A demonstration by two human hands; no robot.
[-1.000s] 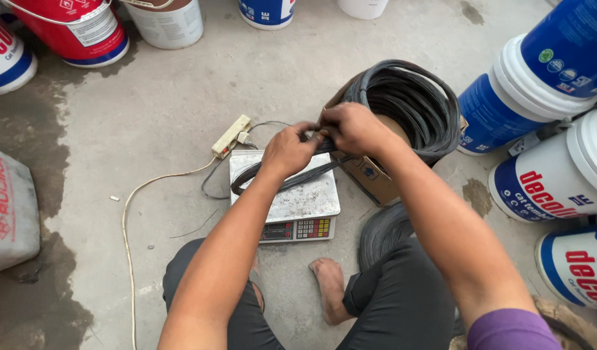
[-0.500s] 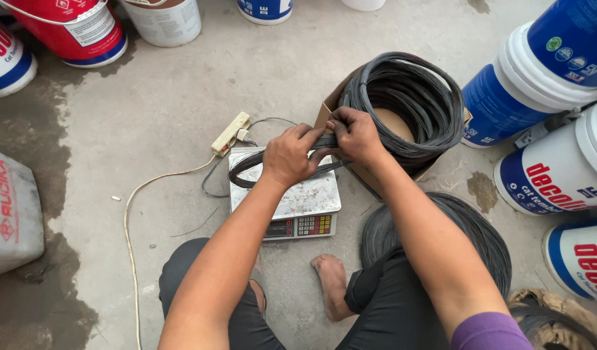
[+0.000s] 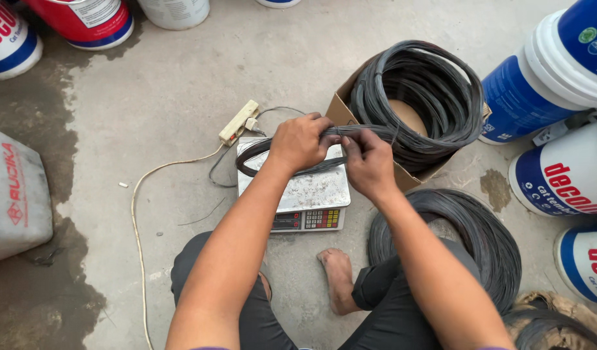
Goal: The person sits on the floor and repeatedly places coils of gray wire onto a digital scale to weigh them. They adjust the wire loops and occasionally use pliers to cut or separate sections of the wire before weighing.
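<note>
I judged step as weighing: small wire bundle (image 3: 292, 159) held over scale (image 3: 298, 191) platform, strands running back to big coil (image 3: 418, 97) in cardboard box (image 3: 340, 110). Left hand (image 3: 301, 139) clenched around bundle; right hand (image 3: 370, 162) pinched strands beside it. Both forearms extended forward, wrists bent down. Next move, I reckoned, called for releasing bundle flat onto platform, clear of keypad.

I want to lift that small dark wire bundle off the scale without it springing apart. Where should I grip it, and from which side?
Probably from above, at the middle of the small wire bundle, where its strands run together over the scale. The left hand and right hand already clasp it there; its looped left end fans out and would hold less well.
</note>
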